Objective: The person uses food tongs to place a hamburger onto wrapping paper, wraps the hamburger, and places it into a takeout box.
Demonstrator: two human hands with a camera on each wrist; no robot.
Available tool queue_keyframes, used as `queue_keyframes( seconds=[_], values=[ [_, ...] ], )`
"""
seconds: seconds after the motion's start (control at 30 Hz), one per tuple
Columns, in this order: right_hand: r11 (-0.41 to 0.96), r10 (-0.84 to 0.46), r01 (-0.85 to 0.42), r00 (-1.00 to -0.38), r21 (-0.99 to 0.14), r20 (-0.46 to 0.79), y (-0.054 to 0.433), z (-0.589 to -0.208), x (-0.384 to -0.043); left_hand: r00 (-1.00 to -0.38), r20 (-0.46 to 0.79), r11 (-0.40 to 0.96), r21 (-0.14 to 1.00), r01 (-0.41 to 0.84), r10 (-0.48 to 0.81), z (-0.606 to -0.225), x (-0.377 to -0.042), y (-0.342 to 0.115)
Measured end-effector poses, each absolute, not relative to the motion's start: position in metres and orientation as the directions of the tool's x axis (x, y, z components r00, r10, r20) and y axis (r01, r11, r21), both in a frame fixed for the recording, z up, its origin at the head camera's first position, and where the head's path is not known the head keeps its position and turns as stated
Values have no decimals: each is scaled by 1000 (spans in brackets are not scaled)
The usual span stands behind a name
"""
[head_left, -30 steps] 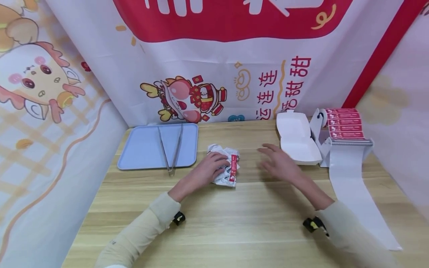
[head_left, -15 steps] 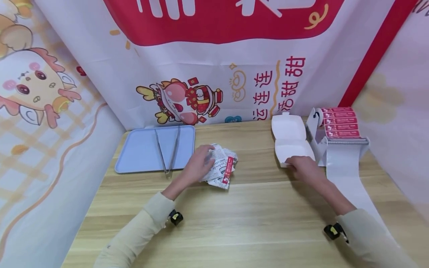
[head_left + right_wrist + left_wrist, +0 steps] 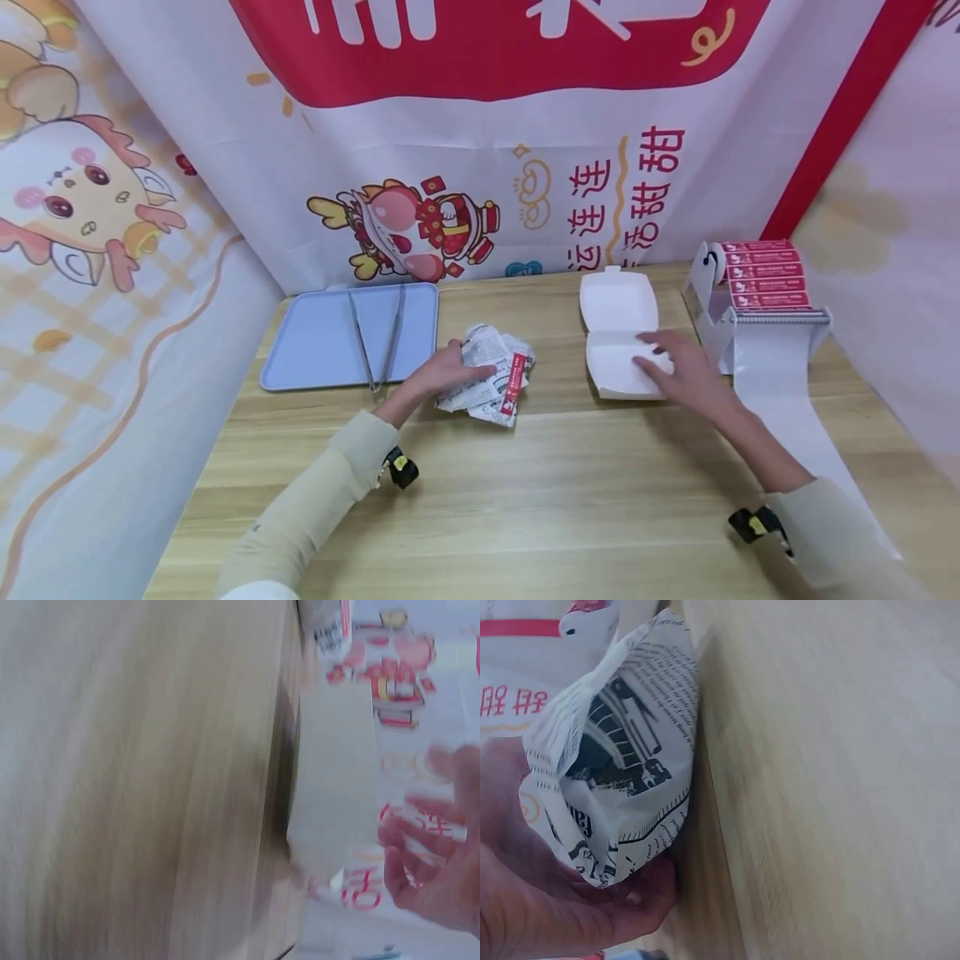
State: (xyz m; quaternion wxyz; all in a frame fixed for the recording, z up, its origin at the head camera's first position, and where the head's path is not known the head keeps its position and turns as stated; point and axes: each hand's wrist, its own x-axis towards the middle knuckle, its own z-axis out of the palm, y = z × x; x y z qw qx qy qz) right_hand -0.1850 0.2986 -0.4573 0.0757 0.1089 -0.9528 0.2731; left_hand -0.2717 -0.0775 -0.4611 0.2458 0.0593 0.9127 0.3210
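Note:
A newsprint-paper packet (image 3: 487, 346) with a red label lies mid-table in the head view. My left hand (image 3: 442, 372) holds its left side, thumb over the front. In the left wrist view, the thumb and fingers (image 3: 532, 907) wrap the lower end of the packet (image 3: 641, 735). To the right, an unfolded white takeaway box (image 3: 618, 302) sits with its lid tipped back. My right hand (image 3: 690, 377) hovers at the box's right front, fingers spread over its edge. In the right wrist view those fingers (image 3: 435, 840) are blurred, beside the box's wall (image 3: 334, 780).
A blue tray (image 3: 311, 342) with metal tongs (image 3: 363, 342) lying across it is at the back left. At the right stands a label dispenser (image 3: 768, 287), its backing strip (image 3: 783, 417) trailing toward the front. A printed cloth (image 3: 465, 133) hangs behind the table.
My right hand reached the white box and slid it left and forward, away from the dispenser; its fingers are now loosened. My left hand shifted from over the packet to its left side.

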Motion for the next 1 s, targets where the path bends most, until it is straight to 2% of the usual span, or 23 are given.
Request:
queue_keyframes(
  seconds=[0.1,0.2,0.37,0.57,0.77,0.87,1.0],
  values=[
    [847,-61,-138,-985,-514,162,313,-461,-192,-848,-450,740,664,-108,281,-462,-272,-78],
    [852,-47,-77,-996,-517,71,323,-473,-198,-825,-467,702,701,-126,318,-464,-270,-78],
    [822,-61,-33,-998,-569,-30,329,-497,-208,-841,-411,720,693,-38,351,-466,-260,-78],
    [808,-63,-54,-998,-586,6,323,-503,-213,-860,-331,772,626,108,389,-458,-248,-74],
    [793,-90,-83,-996,-603,18,316,-503,-213,-857,-322,820,542,181,402,-458,-239,-70],
    [790,-93,-102,-995,-605,47,315,-504,-213,-836,-344,815,548,191,427,-459,-235,-67],
    [788,-108,-133,-991,-601,78,314,-505,-214,-827,-362,786,601,145,430,-459,-232,-63]
  ],
)
